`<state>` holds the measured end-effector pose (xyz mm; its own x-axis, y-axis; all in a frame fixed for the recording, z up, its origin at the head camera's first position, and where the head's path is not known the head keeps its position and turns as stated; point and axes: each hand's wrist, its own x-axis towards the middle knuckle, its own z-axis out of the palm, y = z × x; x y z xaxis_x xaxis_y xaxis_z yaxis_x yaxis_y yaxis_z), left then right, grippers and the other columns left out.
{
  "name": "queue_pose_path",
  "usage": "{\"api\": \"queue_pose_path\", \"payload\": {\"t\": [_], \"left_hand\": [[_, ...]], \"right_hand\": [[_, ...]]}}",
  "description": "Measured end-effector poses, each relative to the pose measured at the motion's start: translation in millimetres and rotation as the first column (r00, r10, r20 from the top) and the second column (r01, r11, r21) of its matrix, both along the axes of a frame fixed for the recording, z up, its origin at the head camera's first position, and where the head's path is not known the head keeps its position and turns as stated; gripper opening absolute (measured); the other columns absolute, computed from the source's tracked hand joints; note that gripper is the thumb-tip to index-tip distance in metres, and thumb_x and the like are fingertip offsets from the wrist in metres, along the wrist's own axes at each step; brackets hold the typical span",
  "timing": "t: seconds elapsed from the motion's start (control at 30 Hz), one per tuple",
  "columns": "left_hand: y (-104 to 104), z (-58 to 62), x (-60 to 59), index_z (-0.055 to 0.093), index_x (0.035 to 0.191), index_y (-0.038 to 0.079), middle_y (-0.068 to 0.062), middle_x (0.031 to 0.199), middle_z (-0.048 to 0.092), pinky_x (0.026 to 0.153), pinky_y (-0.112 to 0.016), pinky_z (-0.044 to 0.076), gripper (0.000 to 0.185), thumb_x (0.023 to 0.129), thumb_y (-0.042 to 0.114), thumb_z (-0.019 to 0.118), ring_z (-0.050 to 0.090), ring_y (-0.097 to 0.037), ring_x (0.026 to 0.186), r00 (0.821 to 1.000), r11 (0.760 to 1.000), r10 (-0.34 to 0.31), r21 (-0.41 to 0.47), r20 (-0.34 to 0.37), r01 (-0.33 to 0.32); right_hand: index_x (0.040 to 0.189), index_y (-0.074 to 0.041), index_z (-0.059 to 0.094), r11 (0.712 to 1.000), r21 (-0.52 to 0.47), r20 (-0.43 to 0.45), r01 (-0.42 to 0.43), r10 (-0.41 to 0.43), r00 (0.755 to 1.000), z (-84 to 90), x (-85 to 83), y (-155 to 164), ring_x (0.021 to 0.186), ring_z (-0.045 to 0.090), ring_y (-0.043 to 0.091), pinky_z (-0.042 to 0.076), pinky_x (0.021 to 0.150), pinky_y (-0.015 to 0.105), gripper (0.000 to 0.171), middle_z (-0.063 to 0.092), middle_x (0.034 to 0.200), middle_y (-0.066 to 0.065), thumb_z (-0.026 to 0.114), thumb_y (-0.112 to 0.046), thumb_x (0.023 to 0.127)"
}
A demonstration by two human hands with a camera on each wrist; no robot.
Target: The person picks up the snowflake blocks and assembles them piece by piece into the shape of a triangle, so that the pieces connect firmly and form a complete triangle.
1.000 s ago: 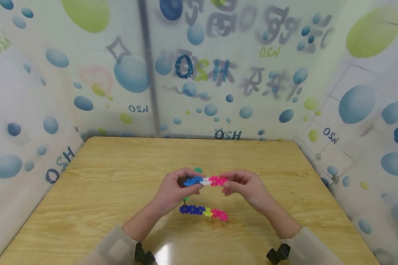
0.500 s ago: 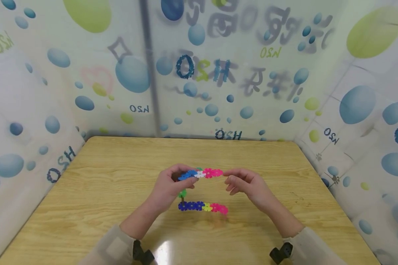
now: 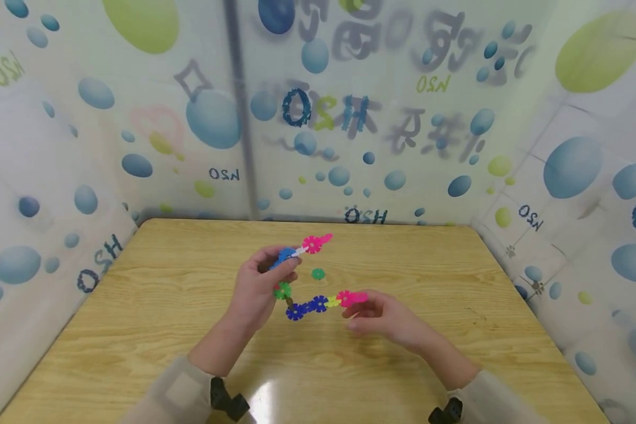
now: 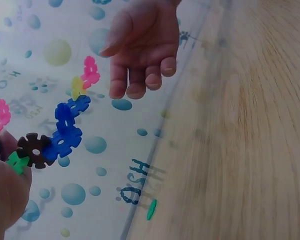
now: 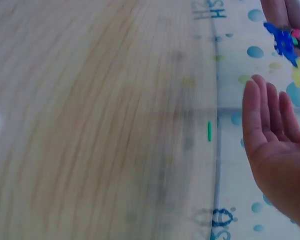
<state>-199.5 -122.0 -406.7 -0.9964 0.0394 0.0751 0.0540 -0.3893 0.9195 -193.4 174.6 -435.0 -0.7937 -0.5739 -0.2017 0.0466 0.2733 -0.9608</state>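
My left hand pinches a chain of interlocking snowflake discs between thumb and fingers, raised over the table. One arm of the chain, blue, white and pink, points away past the fingertips. The other arm runs from green and brown through dark blue and yellow to a pink end. My right hand is beside that pink end in the head view. Its fingers are relaxed and extended, with a gap to the chain in the left wrist view. The palm partly hides the blue and red discs gripped by the left.
A single green disc lies on the wooden table beyond the hands. Patterned curtain-like walls with blue and green spots enclose the table's back and sides.
My right hand has left the upper pink end and come down beside the lower one. My left hand has lifted and turned the chain away, uncovering the green disc.
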Motion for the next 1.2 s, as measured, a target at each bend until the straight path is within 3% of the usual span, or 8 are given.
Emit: {"api": "queue_pose_path", "payload": {"t": [0.23, 0.4, 0.53, 0.67, 0.9, 1.0, 1.1, 1.2], "left_hand": [[16.5, 1.5, -1.5, 0.074, 0.111, 0.017, -0.001, 0.114, 0.071, 0.088, -0.027, 0.064, 0.019, 0.103, 0.0, 0.073, 0.07, -0.019, 0.109, 0.997, 0.988, 0.079, 0.133, 0.026, -0.082], [26.3, -1.7, -0.8, 0.074, 0.11, 0.018, -0.001, 0.113, 0.073, 0.09, -0.028, 0.064, 0.019, 0.103, 0.0, 0.072, 0.072, -0.019, 0.109, 0.996, 0.983, 0.075, 0.166, 0.043, -0.081], [30.8, -5.0, 0.7, 0.075, 0.109, 0.018, -0.001, 0.111, 0.074, 0.095, -0.033, 0.065, 0.017, 0.104, 0.001, 0.073, 0.075, -0.02, 0.11, 0.997, 0.985, 0.055, 0.163, 0.055, -0.063], [33.9, -9.0, 3.0, 0.076, 0.105, 0.018, 0.001, 0.106, 0.076, 0.097, -0.036, 0.064, 0.009, 0.105, 0.009, 0.074, 0.075, -0.019, 0.107, 0.997, 0.993, 0.037, 0.106, 0.067, -0.044], [32.3, -17.4, 6.6, 0.076, 0.106, 0.016, -0.001, 0.099, 0.08, 0.085, -0.028, 0.063, 0.006, 0.105, 0.01, 0.074, 0.075, -0.015, 0.093, 0.999, 0.999, -0.019, -0.045, 0.05, 0.022], [27.0, -18.9, 7.5, 0.073, 0.113, 0.011, 0.002, 0.101, 0.078, 0.087, -0.028, 0.064, 0.007, 0.106, 0.01, 0.072, 0.078, -0.014, 0.093, 0.995, 0.988, -0.089, -0.123, 0.039, 0.093], [24.0, -19.2, 8.3, 0.066, 0.127, 0.004, 0.001, 0.106, 0.075, 0.091, -0.032, 0.065, 0.022, 0.107, 0.012, 0.071, 0.078, -0.016, 0.095, 0.987, 0.97, -0.16, -0.184, 0.021, 0.161], [24.7, -17.9, 10.1, 0.061, 0.139, 0.008, 0.0, 0.107, 0.076, 0.084, -0.031, 0.065, 0.033, 0.11, 0.02, 0.068, 0.076, -0.017, 0.092, 0.979, 0.945, -0.202, -0.26, 0.017, 0.199]], "right_hand": [[0.139, 0.0, 0.062, 0.987, -0.089, 0.039, 0.135, -0.132, 0.991, 0.9, 6.1, -24.7, 0.112, 0.076, 0.027, 0.066, 0.096, 0.043, 0.051, 0.069, 0.136, 0.028, 0.078, -0.033, 0.105], [0.121, -0.001, 0.069, 0.97, -0.123, 0.023, 0.21, -0.209, 0.978, 2.2, 6.5, -36.5, 0.106, 0.078, 0.032, 0.067, 0.09, 0.04, 0.04, 0.079, 0.115, 0.019, 0.077, -0.036, 0.105], [0.115, -0.001, 0.068, 0.95, -0.167, 0.02, 0.263, -0.264, 0.964, 3.1, 5.4, -37.6, 0.1, 0.078, 0.024, 0.068, 0.084, 0.036, 0.031, 0.078, 0.112, 0.017, 0.075, -0.03, 0.107], [0.112, -0.002, 0.064, 0.939, -0.194, -0.01, 0.285, -0.292, 0.956, 5.3, 4.0, -32.9, 0.095, 0.078, 0.018, 0.068, 0.081, 0.034, 0.024, 0.075, 0.109, 0.013, 0.073, -0.025, 0.108], [0.113, -0.002, 0.067, 0.94, -0.168, -0.123, 0.296, -0.318, 0.94, 8.5, 1.5, -22.6, 0.093, 0.076, 0.022, 0.067, 0.08, 0.033, 0.021, 0.073, 0.11, 0.018, 0.073, -0.021, 0.108], [0.114, -0.002, 0.069, 0.946, -0.149, -0.17, 0.288, -0.311, 0.935, 8.3, 0.1, -16.3, 0.091, 0.073, 0.018, 0.066, 0.08, 0.033, 0.02, 0.073, 0.106, 0.013, 0.073, -0.02, 0.107], [0.115, -0.002, 0.069, 0.953, -0.126, -0.192, 0.276, -0.296, 0.936, 7.8, -1.5, -10.5, 0.09, 0.072, 0.02, 0.065, 0.08, 0.033, 0.02, 0.072, 0.103, 0.012, 0.073, -0.02, 0.107], [0.115, -0.002, 0.069, 0.96, -0.102, -0.204, 0.259, -0.275, 0.939, 7.2, -2.2, -6.1, 0.09, 0.071, 0.021, 0.065, 0.08, 0.033, 0.02, 0.071, 0.103, 0.016, 0.073, -0.021, 0.107]]}}
